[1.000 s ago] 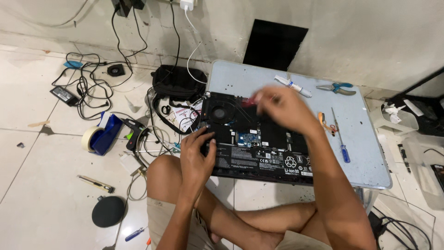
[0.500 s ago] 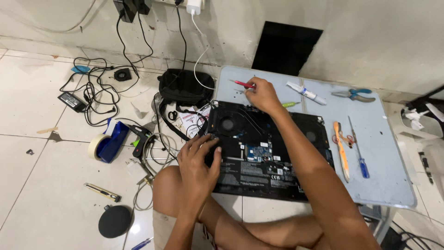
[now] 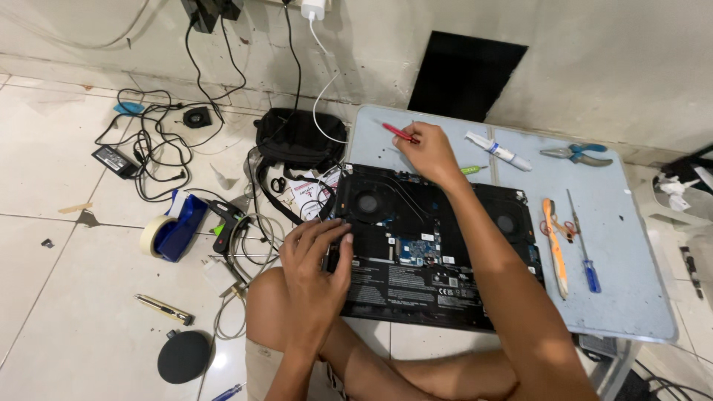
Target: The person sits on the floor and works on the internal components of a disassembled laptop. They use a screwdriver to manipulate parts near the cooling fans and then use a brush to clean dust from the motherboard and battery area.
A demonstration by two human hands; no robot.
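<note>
Red screwdriver (image 3: 399, 133) now under right hand (image 3: 427, 152), left hand (image 3: 313, 260) unmoved on laptop (image 3: 434, 256)

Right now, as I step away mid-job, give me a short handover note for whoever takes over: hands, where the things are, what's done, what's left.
Left hand: resting on the near left edge of the opened laptop, steadying it.
Right hand: reached past the laptop's far edge, fingers at a red-handled tool on the grey board.
Done: bottom cover off, fans and board exposed.
Left: the inside work; blue screwdriver, orange tool, pliers and white tube lie unused to the right.
</note>
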